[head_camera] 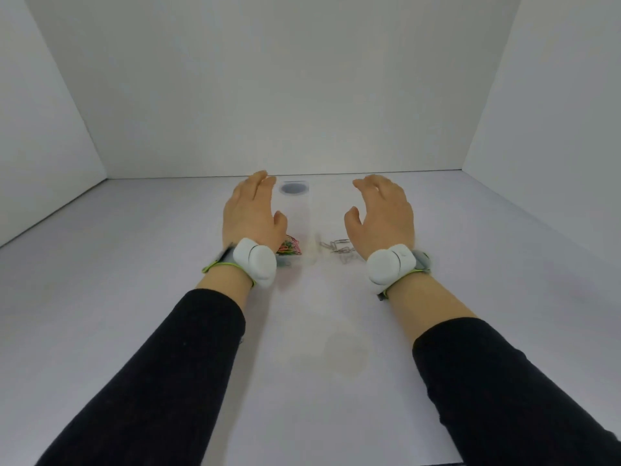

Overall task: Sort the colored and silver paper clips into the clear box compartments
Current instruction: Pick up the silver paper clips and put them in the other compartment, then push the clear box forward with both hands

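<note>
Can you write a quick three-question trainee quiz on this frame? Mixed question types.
1. True or false: the left hand is gripping a paper clip.
2. Multiple choice: the silver clips lie (A) by the right hand, (B) under the left sleeve, (C) against the back wall.
3. Short answer: what sits between the two hands, and what marks its far end?

Key
1. False. Both hands are open, palms down, holding nothing.
2. A. They lie just inside the right wrist; the colored clips are by the left wrist.
3. The clear box, with a dark round spot at its far end.
</note>
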